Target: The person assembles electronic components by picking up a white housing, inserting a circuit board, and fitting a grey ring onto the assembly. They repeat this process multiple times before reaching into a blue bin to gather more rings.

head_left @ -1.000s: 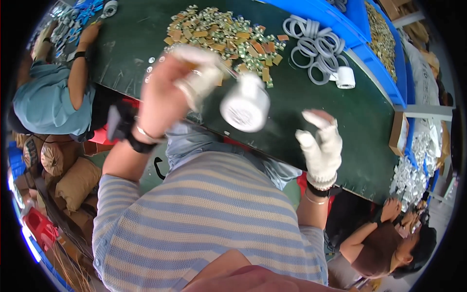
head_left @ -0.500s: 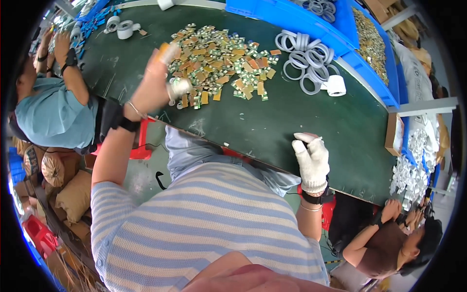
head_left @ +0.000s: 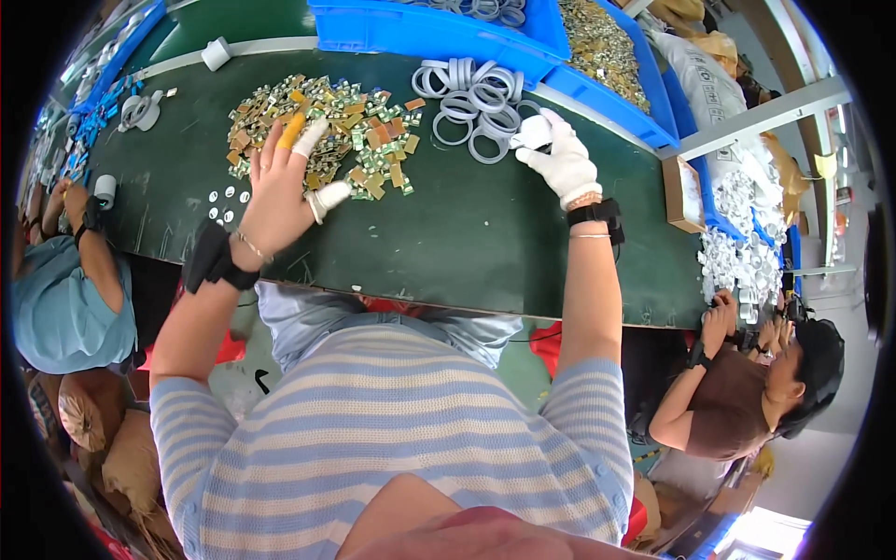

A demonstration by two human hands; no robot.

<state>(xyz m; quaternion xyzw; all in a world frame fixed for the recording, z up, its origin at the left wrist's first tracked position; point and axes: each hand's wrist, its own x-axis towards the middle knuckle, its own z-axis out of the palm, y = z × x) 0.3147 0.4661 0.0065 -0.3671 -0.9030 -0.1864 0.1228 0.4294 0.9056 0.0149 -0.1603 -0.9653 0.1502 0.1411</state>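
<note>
"Head view: state each grip and the part's position."

"Right hand (head_left: 563, 166): closed around the white cylindrical part (head_left: 534, 133), at the right edge of the ring pile (head_left: 478, 105). Left hand (head_left: 278, 201): spread wide, empty, fingertips over the board heap (head_left: 373, 133) left of the ring pile."

"List containers and contents."

"Behind the ring pile, blue bin (head_left: 439, 37): grey rings (head_left: 485, 9). Behind and right of it, second blue bin (head_left: 607, 101): small mixed pieces (head_left: 607, 56). Farther right, carton (head_left: 672, 191): white contents (head_left: 690, 191)."
</note>
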